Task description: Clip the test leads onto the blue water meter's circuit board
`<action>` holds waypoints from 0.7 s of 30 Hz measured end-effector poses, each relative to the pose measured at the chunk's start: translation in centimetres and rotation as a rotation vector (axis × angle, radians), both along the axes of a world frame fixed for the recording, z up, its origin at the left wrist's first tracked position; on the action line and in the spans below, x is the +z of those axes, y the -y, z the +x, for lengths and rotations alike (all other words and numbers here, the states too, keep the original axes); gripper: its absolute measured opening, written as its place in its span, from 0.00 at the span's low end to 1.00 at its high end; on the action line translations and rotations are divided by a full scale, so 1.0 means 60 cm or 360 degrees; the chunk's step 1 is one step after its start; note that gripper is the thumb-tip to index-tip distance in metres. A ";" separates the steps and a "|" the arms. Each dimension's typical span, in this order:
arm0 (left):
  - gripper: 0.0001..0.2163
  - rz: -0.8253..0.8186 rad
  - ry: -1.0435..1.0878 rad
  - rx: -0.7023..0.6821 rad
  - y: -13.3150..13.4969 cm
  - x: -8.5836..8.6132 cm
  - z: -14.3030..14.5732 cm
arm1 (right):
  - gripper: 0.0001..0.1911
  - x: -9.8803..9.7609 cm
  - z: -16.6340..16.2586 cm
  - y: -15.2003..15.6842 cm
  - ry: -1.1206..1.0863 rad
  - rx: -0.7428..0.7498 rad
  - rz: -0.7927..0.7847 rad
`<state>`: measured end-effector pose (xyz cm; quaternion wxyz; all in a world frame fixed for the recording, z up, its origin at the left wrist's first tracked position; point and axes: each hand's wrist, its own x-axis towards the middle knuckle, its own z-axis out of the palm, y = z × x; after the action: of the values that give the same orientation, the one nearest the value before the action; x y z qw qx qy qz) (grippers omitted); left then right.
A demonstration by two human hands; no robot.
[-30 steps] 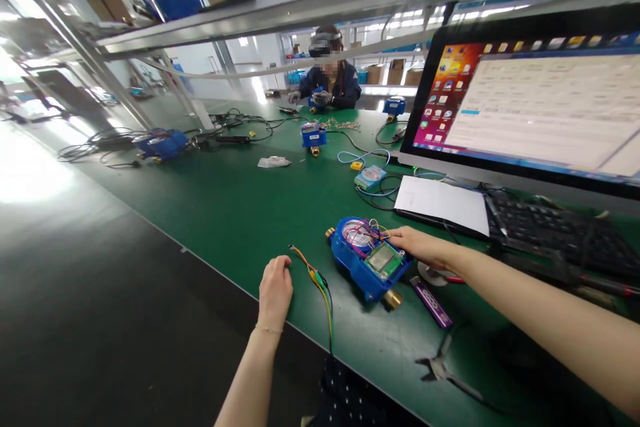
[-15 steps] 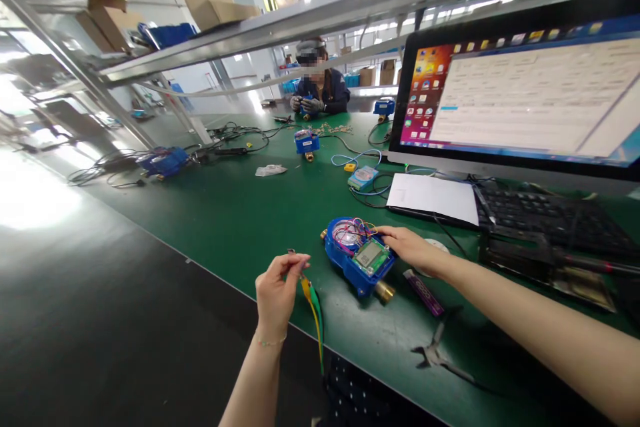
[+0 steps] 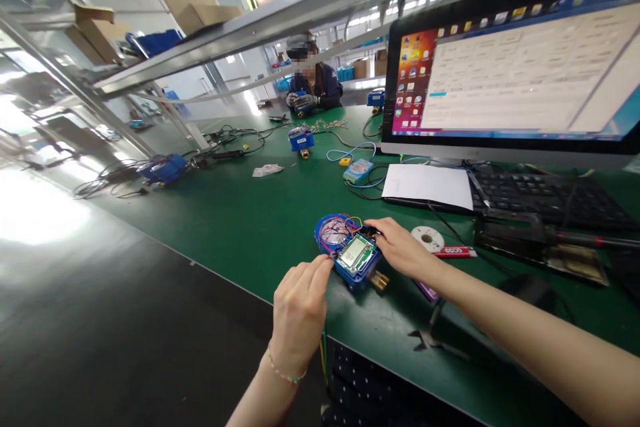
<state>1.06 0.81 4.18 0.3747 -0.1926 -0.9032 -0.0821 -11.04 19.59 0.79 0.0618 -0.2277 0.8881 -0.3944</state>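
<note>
Two bare hands are set against a blue meter (image 3: pixel 350 255) that lies near the front edge of a green table (image 3: pixel 240 213). The left hand (image 3: pixel 300 310) is closed in a pinch, its fingertips brought to the near left side of the meter, where thin wires (image 3: pixel 322 349) hang down over the table edge; whether the wires are actually gripped cannot be told. The right hand (image 3: pixel 400 247) is laid on the far right side of the meter with its fingers curled loosely against the casing, holding it in place. A small green circuit board (image 3: pixel 355 252) is seen on top of the meter, with a tangle of coloured wires beside it on the round dial. Just right of the right hand a white spool (image 3: pixel 427 239) is placed, and a pair of pliers (image 3: pixel 433 340) lies nearer, by the forearm. A sheet of paper (image 3: pixel 427 185), a keyboard (image 3: pixel 540 197) and a monitor (image 3: pixel 510 73) are found to the far right. At the far end of the table another person (image 3: pixel 313 83) is seated.
</note>
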 end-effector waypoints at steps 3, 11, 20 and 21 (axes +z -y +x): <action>0.09 -0.0032 0.0037 0.0013 -0.010 0.000 -0.002 | 0.22 0.005 0.015 0.001 -0.0114 0.0002 -0.0085; 0.09 -0.0146 0.0106 0.0194 -0.017 -0.003 -0.012 | 0.21 0.033 0.071 0.006 -0.0405 0.0137 -0.0325; 0.04 0.0352 0.0421 -0.0157 -0.019 0.021 -0.018 | 0.03 0.029 0.106 0.026 -0.1048 0.0081 -0.0396; 0.04 0.0491 0.0496 -0.0196 -0.016 0.025 -0.016 | 0.03 0.033 0.107 0.027 -0.1076 0.0088 -0.0412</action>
<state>0.07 1.78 5.65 0.2498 -0.1726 -0.9135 -0.2708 -4.63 17.99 2.74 -0.2540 -0.3752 0.7945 -0.4043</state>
